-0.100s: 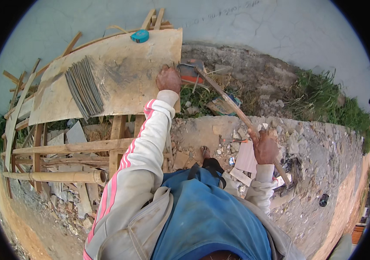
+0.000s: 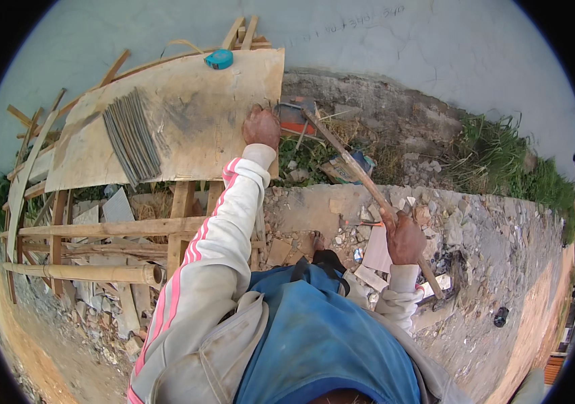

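My right hand point(image 2: 406, 240) is wrapped round a long brown stick point(image 2: 351, 163) that slants from the board's right end down past my wrist. The stick's far end lies over a dark and orange object point(image 2: 294, 120) beside the board. My left hand point(image 2: 261, 127) is closed in a fist at the right end of a plywood board point(image 2: 200, 94); what it grips is hidden. Farther left on the board lies a bundle of thin grey metal rods point(image 2: 131, 137). A teal tape measure point(image 2: 219, 59) sits near the board's far edge.
Timber rails and a bamboo pole point(image 2: 85, 273) stand under and in front of the board. A grey wall point(image 2: 395, 47) rises behind. Broken rubble point(image 2: 466, 222) and a pale tile point(image 2: 377, 249) lie to the right, with grass point(image 2: 493, 145) along the wall.
My right hand has moved slightly left and toward me, swinging the stick's near end with it. My left hand keeps its place at the board's end.
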The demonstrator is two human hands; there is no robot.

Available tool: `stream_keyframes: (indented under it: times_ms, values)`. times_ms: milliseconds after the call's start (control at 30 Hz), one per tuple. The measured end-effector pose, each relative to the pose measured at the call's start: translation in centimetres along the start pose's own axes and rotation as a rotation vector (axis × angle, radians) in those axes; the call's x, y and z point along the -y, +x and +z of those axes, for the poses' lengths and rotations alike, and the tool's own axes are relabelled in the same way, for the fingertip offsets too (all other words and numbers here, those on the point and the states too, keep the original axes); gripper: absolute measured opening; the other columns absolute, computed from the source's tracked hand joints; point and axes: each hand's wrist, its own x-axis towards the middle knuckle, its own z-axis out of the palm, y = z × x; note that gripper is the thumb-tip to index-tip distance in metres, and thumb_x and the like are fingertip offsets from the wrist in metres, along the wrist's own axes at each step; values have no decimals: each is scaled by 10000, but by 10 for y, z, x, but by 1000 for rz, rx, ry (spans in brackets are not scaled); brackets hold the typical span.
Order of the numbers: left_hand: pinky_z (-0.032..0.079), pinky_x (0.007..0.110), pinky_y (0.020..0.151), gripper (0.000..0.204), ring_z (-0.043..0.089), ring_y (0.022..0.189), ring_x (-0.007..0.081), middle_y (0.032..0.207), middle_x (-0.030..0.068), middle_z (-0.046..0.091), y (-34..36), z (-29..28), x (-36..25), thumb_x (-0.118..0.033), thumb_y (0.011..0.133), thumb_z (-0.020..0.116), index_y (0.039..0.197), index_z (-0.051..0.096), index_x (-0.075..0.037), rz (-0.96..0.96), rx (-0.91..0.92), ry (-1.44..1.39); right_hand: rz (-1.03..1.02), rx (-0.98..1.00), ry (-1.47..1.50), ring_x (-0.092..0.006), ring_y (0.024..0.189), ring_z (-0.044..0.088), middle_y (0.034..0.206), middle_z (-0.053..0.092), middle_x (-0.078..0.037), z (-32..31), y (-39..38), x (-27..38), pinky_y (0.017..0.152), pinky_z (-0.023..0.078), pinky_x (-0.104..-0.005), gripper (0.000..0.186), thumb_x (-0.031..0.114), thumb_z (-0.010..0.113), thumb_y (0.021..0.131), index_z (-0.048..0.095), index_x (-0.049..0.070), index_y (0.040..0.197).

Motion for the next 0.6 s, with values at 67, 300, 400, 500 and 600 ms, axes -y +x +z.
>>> stream_keyframes:
  times_ms: [67, 300, 400, 500, 600]
  values:
    - [572, 462, 791, 205, 691, 899, 375, 1003, 159, 655, 5, 0, -1, -201, 865, 637, 919, 737, -31, 16, -61, -20, 9, 10, 19, -395, 680, 696, 674, 685, -190, 3, 6, -1, 603, 530, -507, 622, 677, 543, 904, 741, 90, 971]
    - [568, 459, 793, 191, 689, 910, 369, 999, 164, 657, 5, -1, 2, -226, 852, 648, 928, 735, -74, -28, -35, -52, -99, 141, 153, -397, 722, 683, 726, 671, -234, 14, 36, -36, 642, 516, -472, 722, 682, 484, 942, 721, 3, 1009]
    - [534, 476, 848, 226, 658, 946, 387, 1028, 188, 668, 6, -5, 3, -240, 873, 622, 1000, 735, -90, -57, 23, -68, -133, 245, 397, -319, 677, 643, 678, 627, -192, 30, 45, -49, 622, 473, -434, 714, 668, 488, 954, 696, -15, 969]
    - [527, 475, 848, 230, 654, 953, 381, 997, 195, 675, 8, -7, 3, -237, 854, 619, 983, 733, -83, -65, 19, -124, -153, 251, 819, -194, 604, 522, 618, 548, -75, 63, 61, -36, 571, 424, -376, 515, 510, 647, 942, 672, 0, 872]
    - [526, 479, 823, 222, 661, 911, 385, 922, 192, 691, 11, -10, 2, -229, 816, 642, 945, 731, -72, -48, 0, -141, -53, 426, 1207, -79, 596, 409, 634, 452, 44, 95, 84, 5, 533, 358, -287, 408, 391, 761, 898, 628, 22, 787]
